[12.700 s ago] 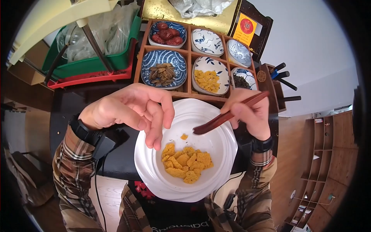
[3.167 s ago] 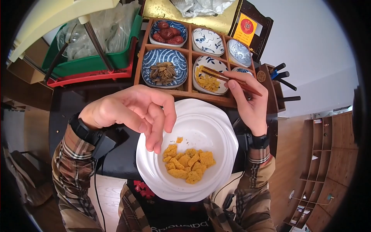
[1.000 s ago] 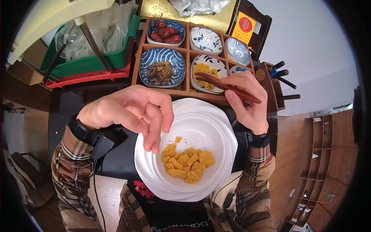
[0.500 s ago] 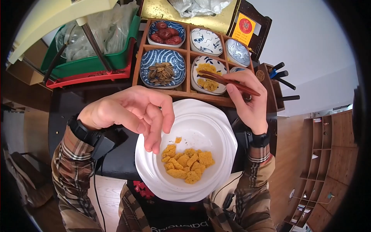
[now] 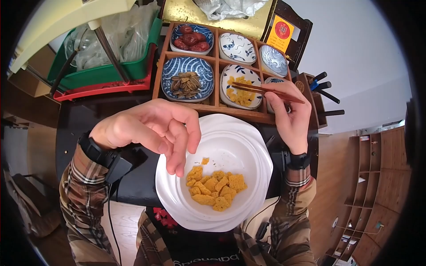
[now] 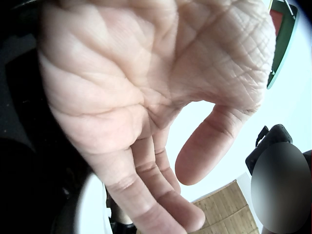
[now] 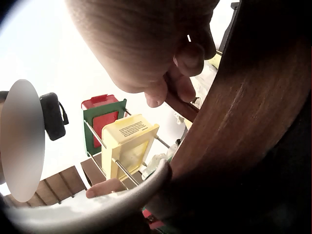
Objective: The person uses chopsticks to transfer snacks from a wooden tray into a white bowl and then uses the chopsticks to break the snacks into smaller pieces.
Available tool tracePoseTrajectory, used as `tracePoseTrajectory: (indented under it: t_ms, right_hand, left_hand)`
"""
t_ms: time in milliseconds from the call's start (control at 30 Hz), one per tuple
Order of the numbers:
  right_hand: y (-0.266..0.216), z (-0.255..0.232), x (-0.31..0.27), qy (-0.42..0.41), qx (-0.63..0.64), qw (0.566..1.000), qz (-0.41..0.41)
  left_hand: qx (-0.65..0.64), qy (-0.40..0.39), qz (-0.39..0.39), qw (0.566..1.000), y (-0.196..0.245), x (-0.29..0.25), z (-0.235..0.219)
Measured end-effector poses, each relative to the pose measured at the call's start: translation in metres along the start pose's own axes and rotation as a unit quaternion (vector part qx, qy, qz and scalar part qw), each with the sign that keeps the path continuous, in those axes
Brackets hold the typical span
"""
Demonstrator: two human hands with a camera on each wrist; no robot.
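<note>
Reddish-brown wooden tweezers (image 5: 288, 96) are pinched between the thumb and fingers of the right hand (image 5: 293, 117). They point left, their tips in a small white bowl with blue leaf patterns (image 5: 255, 80), over its heap of yellow crumbly bits (image 5: 242, 98). This grasp seems chosen to leave both slim prongs free to reach over the bowl's wall. Whether the tips touch or nip a bit is too small to tell.

That bowl sits in a compartment of a brown wooden divided tray (image 5: 213, 107), toward the far edge of the black counter (image 5: 75, 133); the partitions probably serve to stop the bowls sliding and their contents mixing. Neighbouring compartments carry a blue-patterned bowl with dark red dates (image 5: 191, 40) and another with striped brown seeds (image 5: 185, 84).

The left hand (image 5: 153, 126) hovers with its fingers loosely bent and grasping nothing, above the left rim of a large white bowl with a wavy rim (image 5: 242, 153). This bowl lies at the counter's near edge, reaching past it in the head view, perhaps for easy access from the person's side. Golden-yellow rough chips (image 5: 219, 184) gather in its near half, one small piece lying apart.
</note>
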State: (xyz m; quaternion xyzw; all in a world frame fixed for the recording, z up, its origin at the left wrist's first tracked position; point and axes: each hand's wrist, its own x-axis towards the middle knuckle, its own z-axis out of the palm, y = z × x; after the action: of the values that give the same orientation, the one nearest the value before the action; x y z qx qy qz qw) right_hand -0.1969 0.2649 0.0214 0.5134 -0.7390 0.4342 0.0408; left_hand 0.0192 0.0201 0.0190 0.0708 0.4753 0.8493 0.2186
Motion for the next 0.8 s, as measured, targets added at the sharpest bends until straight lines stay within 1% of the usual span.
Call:
tracePoseTrajectory:
  t_ms: [67,100,167,200,267,300,333,400,433,467,533,567,600,667,700,800]
  right_hand:
    - [0.003,0.001,-0.002,0.027,0.042,0.999,0.017]
    - [0.002,-0.001,-0.003,0.027,0.043,0.999,0.016]
    - [-0.003,-0.005,-0.003,0.027,0.085,0.993,0.071]
    - [-0.005,-0.007,-0.004,0.026,0.086,0.993,0.071]
    - [-0.008,-0.009,-0.005,0.028,0.150,0.983,0.103]
    - [-0.010,-0.012,-0.009,0.022,0.182,0.969,0.169]
    - [-0.010,-0.013,-0.010,0.021,0.183,0.969,0.168]
    - [-0.010,-0.015,-0.012,-0.079,0.279,0.951,0.108]
    - [-0.017,-0.018,-0.012,-0.109,0.306,0.935,0.141]
    - [-0.017,-0.018,-0.010,-0.110,0.306,0.935,0.141]
    - [-0.016,-0.016,-0.007,-0.188,0.289,0.938,0.023]
    - [-0.020,-0.015,-0.007,-0.200,0.306,0.930,0.044]
    - [-0.023,-0.013,-0.005,-0.201,0.306,0.929,0.044]
    - [-0.029,-0.010,-0.003,-0.277,0.246,0.928,0.044]
    - [-0.031,-0.009,-0.003,-0.288,0.241,0.924,0.069]
    - [-0.028,-0.007,-0.003,-0.285,0.226,0.930,0.050]
  left_hand:
    - [0.000,0.000,0.002,1.000,-0.001,0.000,-0.001]
    - [0.000,-0.002,0.003,1.000,-0.001,0.000,-0.001]
    - [-0.001,-0.001,0.005,1.000,-0.001,-0.001,-0.001]
    - [-0.001,-0.002,0.003,1.000,-0.001,-0.001,-0.001]
    - [-0.001,-0.001,0.003,1.000,0.000,-0.001,-0.001]
    - [0.004,0.000,0.000,1.000,0.000,-0.001,-0.001]
    - [0.009,0.001,-0.004,1.000,0.000,-0.002,-0.001]
    - [0.013,-0.003,-0.006,1.000,0.001,-0.002,-0.002]
    - [0.016,-0.009,-0.010,1.000,0.001,-0.002,-0.003]
    - [0.016,-0.009,-0.010,1.000,0.002,-0.002,-0.003]
    - [0.024,-0.016,-0.015,0.999,0.003,-0.002,-0.003]
    - [0.024,-0.016,-0.015,0.999,0.003,-0.002,-0.003]
    - [0.026,-0.013,-0.015,0.999,0.004,-0.002,-0.003]
    - [0.026,-0.010,-0.016,0.999,0.003,-0.002,-0.002]
    - [0.022,-0.012,-0.015,1.000,0.003,-0.001,-0.002]
    - [0.021,-0.010,-0.017,1.000,0.005,-0.001,-0.001]
